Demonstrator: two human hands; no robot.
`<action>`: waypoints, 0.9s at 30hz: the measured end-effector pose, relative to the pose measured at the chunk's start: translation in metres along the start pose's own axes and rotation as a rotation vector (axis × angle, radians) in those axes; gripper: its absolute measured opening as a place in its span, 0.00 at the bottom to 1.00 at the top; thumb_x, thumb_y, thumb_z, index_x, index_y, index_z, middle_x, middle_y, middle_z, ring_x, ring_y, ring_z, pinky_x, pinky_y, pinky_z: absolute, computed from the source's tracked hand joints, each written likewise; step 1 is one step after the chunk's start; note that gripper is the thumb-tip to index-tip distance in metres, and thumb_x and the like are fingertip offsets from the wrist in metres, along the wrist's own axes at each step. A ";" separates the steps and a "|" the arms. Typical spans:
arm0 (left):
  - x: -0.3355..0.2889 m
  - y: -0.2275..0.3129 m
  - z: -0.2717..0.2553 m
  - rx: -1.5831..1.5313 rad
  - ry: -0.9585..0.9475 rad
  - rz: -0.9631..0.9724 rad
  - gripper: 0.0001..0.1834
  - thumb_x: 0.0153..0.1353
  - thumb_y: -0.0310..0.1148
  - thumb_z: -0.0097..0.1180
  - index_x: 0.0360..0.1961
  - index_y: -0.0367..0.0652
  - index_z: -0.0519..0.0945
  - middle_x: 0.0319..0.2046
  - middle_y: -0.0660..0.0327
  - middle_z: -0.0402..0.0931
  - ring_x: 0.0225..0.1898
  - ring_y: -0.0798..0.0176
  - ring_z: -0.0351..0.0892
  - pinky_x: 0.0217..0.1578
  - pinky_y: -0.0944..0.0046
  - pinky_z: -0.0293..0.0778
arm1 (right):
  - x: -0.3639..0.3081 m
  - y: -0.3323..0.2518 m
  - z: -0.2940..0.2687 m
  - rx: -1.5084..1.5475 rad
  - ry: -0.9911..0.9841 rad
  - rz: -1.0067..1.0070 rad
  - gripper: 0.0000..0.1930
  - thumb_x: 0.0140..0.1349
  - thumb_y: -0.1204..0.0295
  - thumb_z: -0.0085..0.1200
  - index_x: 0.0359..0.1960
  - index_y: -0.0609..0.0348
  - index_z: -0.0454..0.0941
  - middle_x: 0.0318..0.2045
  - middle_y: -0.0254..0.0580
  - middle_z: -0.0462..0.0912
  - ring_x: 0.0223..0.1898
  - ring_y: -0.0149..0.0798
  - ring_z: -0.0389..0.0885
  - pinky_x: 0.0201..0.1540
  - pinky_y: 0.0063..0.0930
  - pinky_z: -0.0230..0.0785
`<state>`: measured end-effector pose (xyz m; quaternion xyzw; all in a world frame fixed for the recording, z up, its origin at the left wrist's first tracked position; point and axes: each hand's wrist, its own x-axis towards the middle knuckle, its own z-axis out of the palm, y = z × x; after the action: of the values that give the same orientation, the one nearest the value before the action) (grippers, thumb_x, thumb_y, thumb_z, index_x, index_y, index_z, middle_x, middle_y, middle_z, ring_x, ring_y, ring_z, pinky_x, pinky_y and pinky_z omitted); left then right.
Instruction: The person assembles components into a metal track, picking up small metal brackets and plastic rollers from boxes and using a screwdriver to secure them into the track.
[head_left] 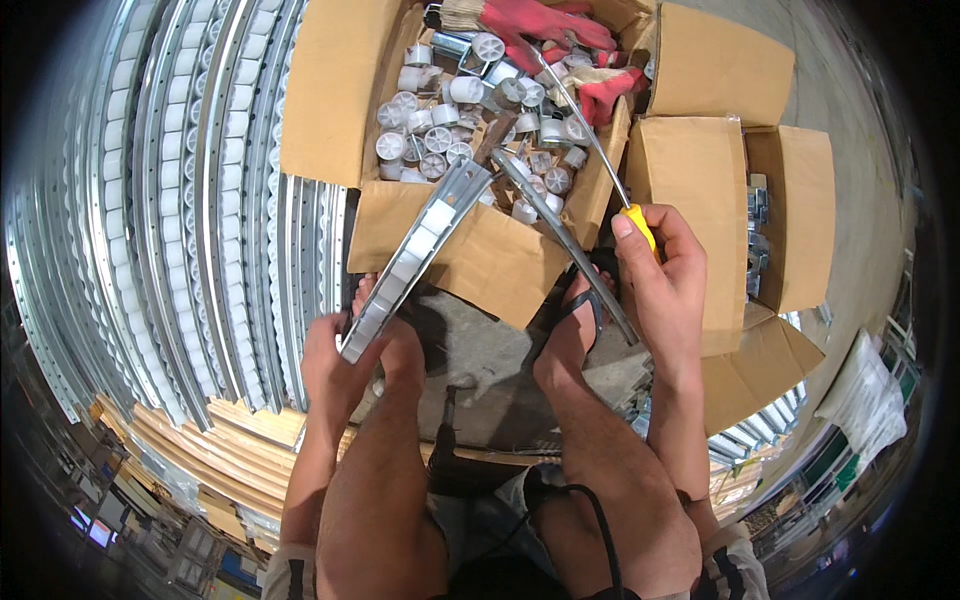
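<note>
The person's left forearm comes up outside the left leg, and the left hand (333, 362) curls round the lower end of a roller rail (410, 257), nearly closed on it; some fingertips are hidden. The rail slants away to the right, its far end above the near edge of an open cardboard box (320, 105) of white rollers (438, 138). The right hand (672, 265) is raised beside the box's near right corner, thumb uppermost and fingers folded firmly about a yellow-handled screwdriver (641, 229). Its shaft points up and left across the right edge, toward red gloves (548, 28) at the far edge. A metal bar (570, 245) slants across the near right corner.
</note>
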<state>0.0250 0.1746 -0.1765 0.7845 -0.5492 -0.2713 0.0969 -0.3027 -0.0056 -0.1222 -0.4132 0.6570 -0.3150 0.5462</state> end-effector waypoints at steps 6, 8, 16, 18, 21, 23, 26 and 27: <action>-0.052 -0.064 0.000 0.121 -0.206 0.001 0.35 0.47 0.32 0.79 0.54 0.35 0.73 0.44 0.44 0.76 0.45 0.37 0.77 0.46 0.46 0.74 | 0.000 0.003 0.003 -0.031 0.006 -0.046 0.14 0.70 0.65 0.65 0.40 0.64 0.77 0.29 0.29 0.77 0.30 0.21 0.71 0.33 0.19 0.66; -0.058 -0.075 0.002 0.152 -0.197 0.018 0.36 0.48 0.31 0.78 0.57 0.35 0.72 0.45 0.44 0.75 0.45 0.36 0.76 0.45 0.45 0.74 | 0.000 0.002 0.002 -0.025 -0.011 -0.040 0.14 0.70 0.65 0.65 0.40 0.65 0.77 0.29 0.29 0.77 0.30 0.21 0.71 0.33 0.19 0.66; -0.071 -0.097 0.029 0.186 -0.086 0.097 0.39 0.53 0.30 0.74 0.65 0.37 0.69 0.43 0.44 0.75 0.46 0.36 0.77 0.44 0.45 0.75 | -0.003 -0.005 0.004 0.001 -0.042 -0.031 0.14 0.70 0.65 0.65 0.40 0.64 0.77 0.28 0.28 0.77 0.30 0.20 0.71 0.33 0.18 0.66; -0.071 -0.101 0.032 0.142 -0.086 0.077 0.40 0.54 0.30 0.73 0.66 0.38 0.68 0.43 0.44 0.75 0.45 0.36 0.77 0.42 0.44 0.75 | -0.004 -0.008 0.003 0.018 -0.048 -0.009 0.14 0.70 0.65 0.66 0.39 0.64 0.77 0.28 0.28 0.77 0.29 0.20 0.72 0.32 0.18 0.66; -0.069 -0.103 0.032 0.076 -0.085 0.108 0.42 0.53 0.28 0.73 0.69 0.41 0.67 0.42 0.44 0.75 0.42 0.36 0.78 0.39 0.43 0.74 | -0.001 0.001 0.000 0.008 -0.041 -0.064 0.14 0.69 0.65 0.66 0.40 0.64 0.77 0.27 0.28 0.77 0.29 0.21 0.73 0.32 0.18 0.67; -0.068 -0.095 0.022 0.077 -0.112 0.095 0.43 0.53 0.27 0.72 0.70 0.42 0.66 0.42 0.43 0.75 0.40 0.35 0.78 0.38 0.43 0.75 | -0.001 -0.002 -0.002 0.000 -0.041 -0.045 0.14 0.69 0.65 0.66 0.40 0.64 0.77 0.27 0.28 0.77 0.28 0.21 0.73 0.31 0.18 0.67; -0.068 -0.061 -0.011 0.098 -0.157 0.032 0.43 0.53 0.26 0.71 0.70 0.42 0.66 0.41 0.43 0.75 0.38 0.34 0.79 0.36 0.42 0.75 | -0.005 -0.008 -0.004 0.054 -0.042 0.010 0.14 0.70 0.65 0.66 0.39 0.63 0.77 0.27 0.28 0.77 0.28 0.21 0.73 0.31 0.18 0.67; -0.067 -0.045 -0.026 0.112 -0.168 0.007 0.42 0.53 0.25 0.71 0.70 0.43 0.66 0.41 0.43 0.74 0.37 0.34 0.79 0.36 0.42 0.76 | -0.005 -0.010 -0.004 0.088 -0.043 0.028 0.14 0.70 0.65 0.65 0.39 0.63 0.77 0.27 0.28 0.77 0.28 0.21 0.73 0.31 0.17 0.67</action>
<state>0.0581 0.2489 -0.1535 0.7613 -0.5723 -0.3047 0.0074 -0.3042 -0.0057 -0.1109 -0.3864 0.6363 -0.3267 0.5823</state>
